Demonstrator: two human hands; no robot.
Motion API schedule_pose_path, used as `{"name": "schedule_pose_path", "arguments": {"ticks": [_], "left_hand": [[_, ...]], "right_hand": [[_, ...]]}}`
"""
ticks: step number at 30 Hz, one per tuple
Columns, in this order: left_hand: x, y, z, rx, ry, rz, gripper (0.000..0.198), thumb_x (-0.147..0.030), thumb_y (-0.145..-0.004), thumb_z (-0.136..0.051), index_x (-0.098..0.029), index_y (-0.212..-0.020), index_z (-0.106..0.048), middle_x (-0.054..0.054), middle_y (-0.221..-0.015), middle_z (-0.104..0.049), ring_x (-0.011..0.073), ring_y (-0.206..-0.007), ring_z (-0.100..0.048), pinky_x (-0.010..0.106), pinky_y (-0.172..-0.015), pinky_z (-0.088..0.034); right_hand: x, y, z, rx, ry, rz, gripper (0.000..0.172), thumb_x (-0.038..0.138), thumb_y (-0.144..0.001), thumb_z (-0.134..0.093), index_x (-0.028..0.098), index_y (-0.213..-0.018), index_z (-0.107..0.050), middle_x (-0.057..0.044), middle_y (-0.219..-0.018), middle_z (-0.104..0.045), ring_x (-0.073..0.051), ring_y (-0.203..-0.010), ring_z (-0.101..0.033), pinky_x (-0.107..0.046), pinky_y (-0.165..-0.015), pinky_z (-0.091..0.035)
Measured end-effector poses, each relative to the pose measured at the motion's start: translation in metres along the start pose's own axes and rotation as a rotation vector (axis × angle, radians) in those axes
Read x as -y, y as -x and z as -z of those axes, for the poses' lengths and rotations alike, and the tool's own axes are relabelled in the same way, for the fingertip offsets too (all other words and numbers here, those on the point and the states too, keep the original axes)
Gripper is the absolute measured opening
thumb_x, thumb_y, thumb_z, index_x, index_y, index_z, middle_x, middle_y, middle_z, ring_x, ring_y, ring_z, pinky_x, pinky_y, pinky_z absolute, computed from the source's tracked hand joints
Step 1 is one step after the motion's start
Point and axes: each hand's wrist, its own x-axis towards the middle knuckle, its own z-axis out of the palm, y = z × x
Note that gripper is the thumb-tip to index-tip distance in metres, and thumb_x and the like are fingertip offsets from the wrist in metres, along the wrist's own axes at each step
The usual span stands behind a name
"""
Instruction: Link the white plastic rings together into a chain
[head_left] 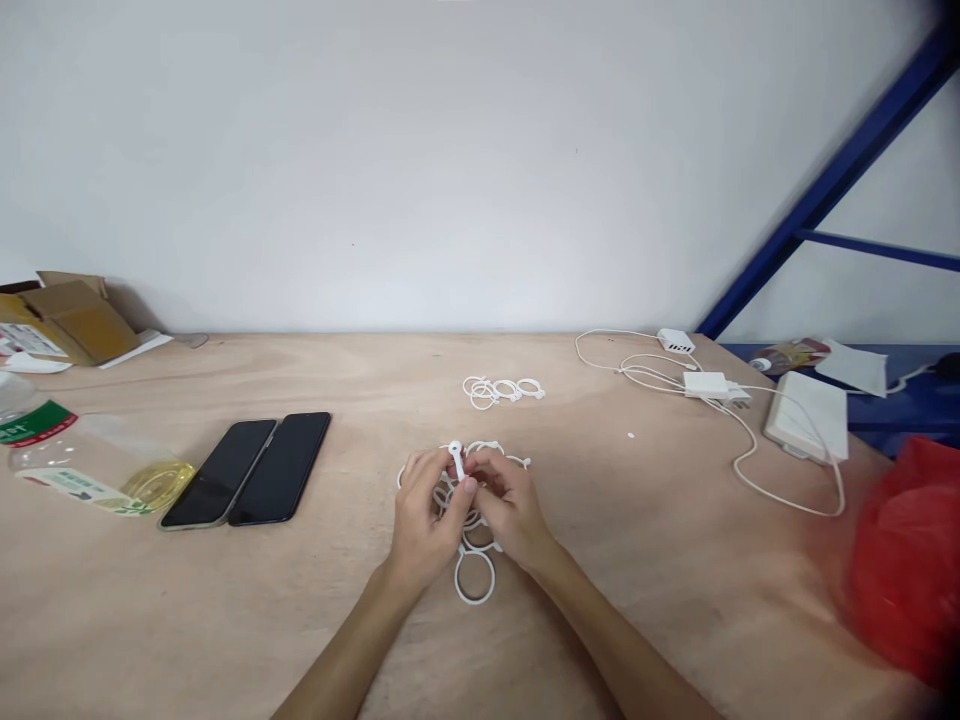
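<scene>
My left hand (425,515) is closed, with thumb and forefinger pinching a white plastic ring (457,458) that has a small round knob at its top. On the other side, my right hand (512,505) is also closed, its fingertips pressed at the same piece, partly hiding it. Below and between the hands lies a loose pile of similar white rings (475,579), some covered by my fingers. Beyond the hands, several more white rings (504,390) lie in a small row on the table.
Two dark phones (280,468) lie side by side at left, near a clear plastic bottle (82,460) holding yellow liquid. A cardboard box (79,320) stands at back left. White chargers (706,385) with cables, a white box (808,416) and a red bag (911,560) are at right.
</scene>
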Motion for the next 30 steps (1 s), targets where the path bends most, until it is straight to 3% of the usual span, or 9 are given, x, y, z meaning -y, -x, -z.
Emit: {"name": "schedule_pose_path", "arguments": {"ticks": [6,12,16,23,30], "left_hand": [[0.0029,0.0003,-0.0029,-0.056,-0.026,0.041,0.028,-0.029,-0.084,-0.057,-0.019,-0.111,-0.058,0.008,-0.103,-0.064,0.0213,-0.097,-0.057,0.035,-0.084,-0.047],[0.0048,0.0007,-0.0052,-0.035,-0.008,-0.001,0.029,-0.022,-0.084,-0.057,-0.020,-0.113,-0.060,0.008,-0.107,-0.064,0.0214,-0.100,-0.057,0.036,-0.087,-0.047],[0.0053,0.0025,-0.0063,-0.014,0.013,-0.011,0.030,-0.020,-0.082,-0.058,-0.021,-0.112,-0.060,0.007,-0.108,-0.064,0.0212,-0.102,-0.056,0.036,-0.087,-0.047],[0.0077,0.0045,-0.0071,-0.016,0.009,0.006,0.032,-0.018,-0.080,-0.060,-0.021,-0.112,-0.061,0.007,-0.109,-0.064,0.0218,-0.102,-0.056,0.038,-0.088,-0.047],[0.0045,0.0035,-0.0065,-0.012,0.012,-0.051,0.029,-0.018,-0.083,-0.056,-0.021,-0.110,-0.062,0.007,-0.106,-0.066,0.0210,-0.098,-0.057,0.037,-0.085,-0.048]], "right_hand": [[0.0042,-0.0044,0.0064,-0.165,-0.057,-0.078,0.014,0.026,-0.076,-0.056,0.020,-0.085,-0.065,-0.003,-0.086,-0.068,-0.017,-0.081,-0.062,-0.029,-0.073,-0.049],[0.0043,-0.0079,0.0021,-0.108,-0.213,-0.179,0.023,0.037,-0.076,-0.063,0.022,-0.092,-0.070,-0.004,-0.093,-0.068,-0.018,-0.085,-0.061,-0.029,-0.071,-0.049],[0.0042,-0.0086,0.0013,-0.086,-0.205,-0.160,0.020,0.038,-0.076,-0.064,0.021,-0.082,-0.071,-0.004,-0.085,-0.068,-0.018,-0.082,-0.060,-0.029,-0.071,-0.048],[0.0032,-0.0079,-0.0006,-0.067,-0.264,-0.230,0.022,0.042,-0.076,-0.062,0.019,-0.075,-0.064,0.001,-0.069,-0.057,-0.013,-0.063,-0.049,-0.026,-0.059,-0.042],[-0.0027,-0.0084,-0.0033,-0.097,-0.160,-0.178,0.022,0.041,-0.080,-0.057,0.019,-0.075,-0.058,0.001,-0.069,-0.053,-0.013,-0.064,-0.047,-0.025,-0.058,-0.041]]}}
